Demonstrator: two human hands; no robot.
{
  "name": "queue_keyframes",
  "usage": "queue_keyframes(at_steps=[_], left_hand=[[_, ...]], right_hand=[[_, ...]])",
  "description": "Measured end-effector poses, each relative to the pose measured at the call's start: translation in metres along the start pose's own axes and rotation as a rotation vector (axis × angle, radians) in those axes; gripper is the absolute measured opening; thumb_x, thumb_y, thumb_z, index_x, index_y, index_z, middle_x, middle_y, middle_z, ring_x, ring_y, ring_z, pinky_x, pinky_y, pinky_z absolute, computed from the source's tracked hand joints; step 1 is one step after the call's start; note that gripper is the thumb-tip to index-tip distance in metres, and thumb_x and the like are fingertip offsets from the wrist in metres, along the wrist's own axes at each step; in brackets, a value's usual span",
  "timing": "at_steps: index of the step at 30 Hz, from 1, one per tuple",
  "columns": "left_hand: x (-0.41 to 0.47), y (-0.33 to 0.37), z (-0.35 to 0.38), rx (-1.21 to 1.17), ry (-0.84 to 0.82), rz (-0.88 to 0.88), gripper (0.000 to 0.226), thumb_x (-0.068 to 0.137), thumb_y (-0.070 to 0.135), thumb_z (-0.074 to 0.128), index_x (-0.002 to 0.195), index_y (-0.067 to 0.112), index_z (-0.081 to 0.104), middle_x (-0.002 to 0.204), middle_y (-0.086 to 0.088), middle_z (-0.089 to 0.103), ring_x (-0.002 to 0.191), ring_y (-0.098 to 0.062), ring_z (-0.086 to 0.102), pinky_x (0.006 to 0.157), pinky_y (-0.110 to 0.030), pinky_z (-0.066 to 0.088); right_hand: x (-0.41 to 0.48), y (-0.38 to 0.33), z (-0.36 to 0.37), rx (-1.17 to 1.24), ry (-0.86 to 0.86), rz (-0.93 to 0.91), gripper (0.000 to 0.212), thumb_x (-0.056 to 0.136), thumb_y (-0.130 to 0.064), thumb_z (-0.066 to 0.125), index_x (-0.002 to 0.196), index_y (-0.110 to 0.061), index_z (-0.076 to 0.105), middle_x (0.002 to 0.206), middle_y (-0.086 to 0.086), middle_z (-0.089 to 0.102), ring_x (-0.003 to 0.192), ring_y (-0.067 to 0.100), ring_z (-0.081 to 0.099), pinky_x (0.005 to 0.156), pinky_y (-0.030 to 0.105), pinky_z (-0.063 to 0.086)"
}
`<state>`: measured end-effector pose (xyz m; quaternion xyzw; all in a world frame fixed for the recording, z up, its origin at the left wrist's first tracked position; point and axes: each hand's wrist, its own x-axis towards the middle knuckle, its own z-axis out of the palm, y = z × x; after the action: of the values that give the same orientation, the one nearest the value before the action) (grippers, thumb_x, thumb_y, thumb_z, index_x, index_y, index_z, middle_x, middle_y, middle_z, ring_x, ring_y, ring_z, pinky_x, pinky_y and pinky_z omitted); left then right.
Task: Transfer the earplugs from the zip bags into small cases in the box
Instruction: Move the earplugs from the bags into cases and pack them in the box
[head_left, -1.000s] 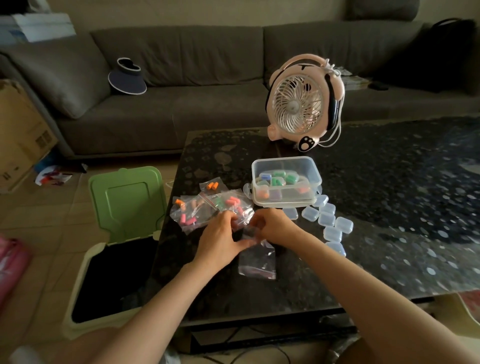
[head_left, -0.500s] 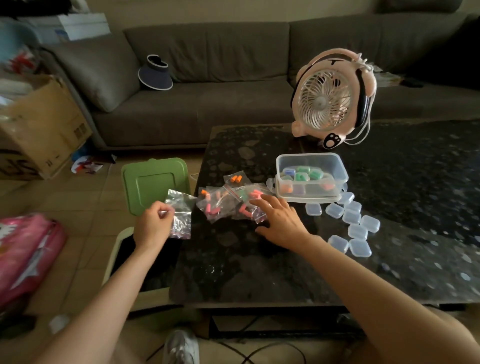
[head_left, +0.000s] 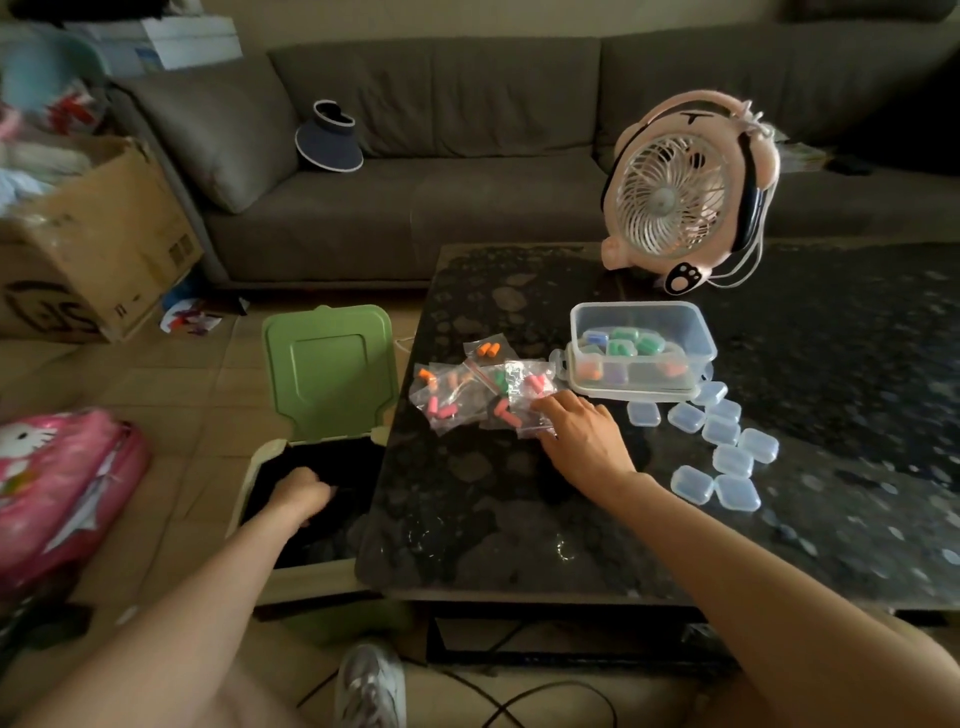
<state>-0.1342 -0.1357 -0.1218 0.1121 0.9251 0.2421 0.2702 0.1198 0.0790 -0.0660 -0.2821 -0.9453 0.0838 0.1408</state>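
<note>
Left hand (head_left: 301, 493): now lowered into the bin (head_left: 240, 504); empty bag gone from sight; grip cannot be told.
Right hand (head_left: 582, 436): fingers still spread, resting on zip bags (head_left: 447, 397).

A dark speckled coffee table (head_left: 467, 519) carries a heap of zip bags (head_left: 483, 397) of coloured earplugs (head_left: 441, 413) near its left edge; just right of them stands a clear box (head_left: 641, 358) of filled cases. Loose small cases (head_left: 727, 452) trail from the box toward the front; a pink fan (head_left: 685, 192) stands behind it.
</note>
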Motion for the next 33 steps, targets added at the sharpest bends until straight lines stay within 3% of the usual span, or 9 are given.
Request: queue_keyframes(at_steps=[6, 10, 14, 19, 20, 21, 22, 25, 33], left_hand=[[-0.036, 0.058, -0.007, 0.052, 0.375, 0.379, 0.021, 0.093, 0.017, 0.054, 0.113, 0.011, 0.060, 0.115, -0.010, 0.064, 0.101, -0.027, 0.060, 0.075, -0.031, 0.045], [-0.067, 0.093, 0.007, -0.009, 0.374, 0.629, 0.018, 0.092, 0.013, 0.056, 0.109, 0.009, 0.060, 0.113, -0.005, 0.062, 0.088, -0.011, 0.057, 0.067, -0.018, 0.043], [-0.095, 0.121, 0.027, -0.034, 0.289, 0.813, 0.014, 0.090, 0.014, 0.060, 0.104, 0.010, 0.062, 0.111, -0.002, 0.063, 0.085, -0.005, 0.058, 0.067, -0.013, 0.048], [-0.116, 0.143, 0.052, 0.077, 0.117, 0.768, 0.005, 0.091, 0.024, 0.060, 0.094, 0.019, 0.059, 0.096, 0.009, 0.065, 0.085, -0.005, 0.057, 0.100, -0.033, 0.042], [-0.118, 0.147, 0.057, 0.100, 0.093, 0.739, 0.008, 0.091, 0.025, 0.060, 0.095, 0.019, 0.059, 0.100, 0.009, 0.064, 0.091, -0.006, 0.058, 0.086, -0.047, 0.039], [-0.122, 0.151, 0.061, 0.106, 0.050, 0.699, 0.015, 0.091, 0.027, 0.060, 0.101, 0.016, 0.060, 0.111, 0.007, 0.064, 0.099, -0.008, 0.059, 0.087, -0.021, 0.021], [-0.124, 0.155, 0.066, 0.079, -0.012, 0.651, 0.023, 0.090, 0.030, 0.060, 0.108, 0.015, 0.060, 0.120, 0.005, 0.062, 0.104, -0.011, 0.059, 0.094, -0.020, 0.021], [-0.130, 0.167, 0.078, -0.140, -0.179, 0.548, 0.037, 0.089, 0.039, 0.059, 0.119, 0.017, 0.056, 0.110, 0.002, 0.064, 0.096, -0.014, 0.062, 0.092, -0.034, 0.050], [-0.132, 0.174, 0.086, -0.193, -0.037, 0.685, 0.013, 0.092, 0.021, 0.058, 0.102, 0.015, 0.064, 0.097, -0.002, 0.068, 0.092, -0.016, 0.065, 0.083, -0.031, 0.053]], right_hand=[[0.004, 0.008, 0.001, 0.009, -0.066, 0.042, 0.068, 0.084, -0.051, 0.063, 0.140, -0.024, 0.036, 0.139, 0.003, 0.043, 0.129, 0.023, 0.041, 0.104, 0.037, 0.036], [0.006, 0.008, 0.006, 0.020, -0.065, 0.075, 0.079, 0.088, -0.041, 0.061, 0.150, -0.020, 0.017, 0.143, 0.007, 0.039, 0.131, 0.027, 0.039, 0.105, 0.039, 0.036], [0.007, 0.010, 0.006, 0.026, -0.018, 0.084, 0.058, 0.095, -0.027, 0.052, 0.146, -0.017, 0.029, 0.140, 0.008, 0.046, 0.126, 0.028, 0.045, 0.102, 0.038, 0.038], [0.006, 0.011, -0.001, 0.175, -0.013, 0.156, 0.029, 0.093, -0.013, 0.053, 0.121, -0.018, 0.054, 0.122, 0.010, 0.061, 0.108, 0.026, 0.058, 0.087, 0.035, 0.047], [0.006, 0.010, -0.003, 0.242, -0.014, 0.199, 0.026, 0.093, -0.015, 0.054, 0.118, -0.018, 0.056, 0.116, 0.008, 0.063, 0.101, 0.023, 0.060, 0.081, 0.032, 0.048], [0.006, 0.010, -0.006, 0.331, -0.015, 0.244, 0.024, 0.092, -0.019, 0.057, 0.116, -0.019, 0.057, 0.108, 0.005, 0.065, 0.093, 0.019, 0.061, 0.074, 0.027, 0.048], [0.005, 0.009, -0.010, 0.429, -0.020, 0.279, 0.024, 0.091, -0.021, 0.061, 0.114, -0.018, 0.059, 0.101, 0.002, 0.065, 0.086, 0.014, 0.061, 0.070, 0.022, 0.047], [0.003, 0.007, -0.022, 0.641, -0.037, 0.286, 0.023, 0.083, -0.013, 0.069, 0.105, -0.015, 0.062, 0.088, 0.001, 0.065, 0.073, 0.005, 0.059, 0.058, 0.009, 0.041], [-0.014, 0.011, -0.045, 0.809, -0.011, 0.236, 0.023, 0.080, 0.000, 0.066, 0.101, -0.009, 0.064, 0.085, 0.006, 0.071, 0.077, 0.014, 0.067, 0.072, 0.025, 0.057]])
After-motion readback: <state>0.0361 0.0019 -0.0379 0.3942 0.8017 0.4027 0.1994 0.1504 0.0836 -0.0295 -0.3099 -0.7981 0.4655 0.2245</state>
